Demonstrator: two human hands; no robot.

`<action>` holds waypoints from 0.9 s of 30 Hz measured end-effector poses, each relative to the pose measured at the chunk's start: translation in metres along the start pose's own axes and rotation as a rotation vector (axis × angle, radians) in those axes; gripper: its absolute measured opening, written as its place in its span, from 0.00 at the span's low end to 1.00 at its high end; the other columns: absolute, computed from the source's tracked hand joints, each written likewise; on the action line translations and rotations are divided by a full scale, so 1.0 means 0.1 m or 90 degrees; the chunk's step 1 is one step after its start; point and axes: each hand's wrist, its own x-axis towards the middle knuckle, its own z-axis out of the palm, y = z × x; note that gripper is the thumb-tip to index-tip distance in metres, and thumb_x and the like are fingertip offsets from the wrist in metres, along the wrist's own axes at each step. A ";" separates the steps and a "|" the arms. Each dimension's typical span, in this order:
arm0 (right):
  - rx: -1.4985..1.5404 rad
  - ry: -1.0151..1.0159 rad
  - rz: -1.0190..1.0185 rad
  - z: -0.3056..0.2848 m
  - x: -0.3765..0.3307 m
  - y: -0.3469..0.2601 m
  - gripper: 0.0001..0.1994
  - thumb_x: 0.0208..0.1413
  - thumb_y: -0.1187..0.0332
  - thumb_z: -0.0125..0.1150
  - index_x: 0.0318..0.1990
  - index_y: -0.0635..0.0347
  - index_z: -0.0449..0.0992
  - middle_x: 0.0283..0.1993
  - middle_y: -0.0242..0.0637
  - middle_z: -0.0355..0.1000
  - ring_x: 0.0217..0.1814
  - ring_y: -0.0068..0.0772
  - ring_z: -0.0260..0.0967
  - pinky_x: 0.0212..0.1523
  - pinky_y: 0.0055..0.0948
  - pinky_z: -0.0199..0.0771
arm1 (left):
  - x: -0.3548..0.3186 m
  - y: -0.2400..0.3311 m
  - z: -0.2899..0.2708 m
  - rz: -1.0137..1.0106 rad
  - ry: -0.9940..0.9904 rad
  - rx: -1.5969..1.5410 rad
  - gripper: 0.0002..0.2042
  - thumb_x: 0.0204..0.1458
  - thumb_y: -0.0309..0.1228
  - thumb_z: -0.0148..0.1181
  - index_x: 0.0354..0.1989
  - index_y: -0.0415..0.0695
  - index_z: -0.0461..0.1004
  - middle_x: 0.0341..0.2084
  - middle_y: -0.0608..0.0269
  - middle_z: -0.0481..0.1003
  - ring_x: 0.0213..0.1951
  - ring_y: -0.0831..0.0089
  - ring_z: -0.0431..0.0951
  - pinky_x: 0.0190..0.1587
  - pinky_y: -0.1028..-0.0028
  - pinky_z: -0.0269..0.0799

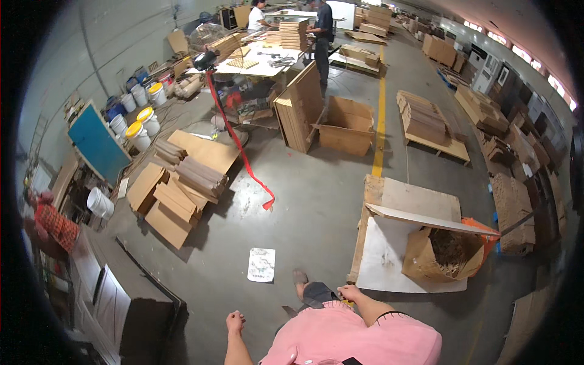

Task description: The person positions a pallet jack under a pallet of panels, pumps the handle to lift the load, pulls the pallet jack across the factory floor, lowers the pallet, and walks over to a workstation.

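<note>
My left hand point(235, 321) hangs at the lower middle, its fingers loosely curled in, with nothing showing in them. At the right front of my pink shirt point(353, 334) is my right hand point(348, 293), fingers bent closed. A small yellow patch shows just below it; whether the hand holds that I cannot tell. Ahead of me a white printed sheet point(261, 265) lies flat on the grey floor, apart from both hands. Nearest to my right hand is a white board point(383, 261), bearing an open carton point(447, 252) with brown scraps inside.
Flattened cardboard and stacked strips point(182, 188) lie at left, beyond a dark-edged stack of panels point(115, 298). A red strap point(243, 155) trails over the floor from a worktable point(261, 61). Two people stand there. An open box point(347, 131) and leaning boards point(298, 109) stand ahead.
</note>
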 end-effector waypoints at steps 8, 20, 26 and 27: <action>-0.031 -0.018 0.037 0.37 0.94 -1.02 0.20 0.59 0.48 0.54 0.34 0.56 0.81 0.27 0.34 0.77 0.24 0.29 0.73 0.22 0.34 0.69 | 0.46 1.35 0.48 0.006 -0.070 -0.105 0.18 0.60 0.40 0.51 0.53 0.44 0.65 0.40 0.59 0.75 0.31 0.66 0.77 0.21 0.72 0.68; 0.131 -0.009 -0.245 0.44 1.89 -4.22 0.18 0.59 0.53 0.57 0.45 0.58 0.79 0.36 0.31 0.79 0.35 0.23 0.75 0.39 0.26 0.75 | -0.56 5.42 1.37 0.553 -0.431 -0.058 0.16 0.63 0.34 0.51 0.54 0.38 0.70 0.47 0.57 0.76 0.47 0.71 0.77 0.49 0.74 0.70; 0.214 0.035 -0.124 0.41 1.96 -4.05 0.18 0.60 0.55 0.57 0.46 0.61 0.78 0.40 0.34 0.78 0.38 0.24 0.75 0.38 0.26 0.75 | -1.26 6.67 1.25 0.902 -0.646 -0.057 0.19 0.57 0.37 0.58 0.50 0.33 0.72 0.45 0.51 0.78 0.48 0.62 0.76 0.52 0.64 0.69; 0.164 0.073 -0.077 0.42 2.09 -3.80 0.18 0.59 0.52 0.56 0.43 0.58 0.80 0.36 0.32 0.78 0.35 0.26 0.75 0.37 0.29 0.74 | -1.37 6.88 1.20 0.977 -0.684 -0.049 0.20 0.58 0.39 0.57 0.49 0.32 0.73 0.44 0.50 0.78 0.47 0.60 0.77 0.51 0.64 0.70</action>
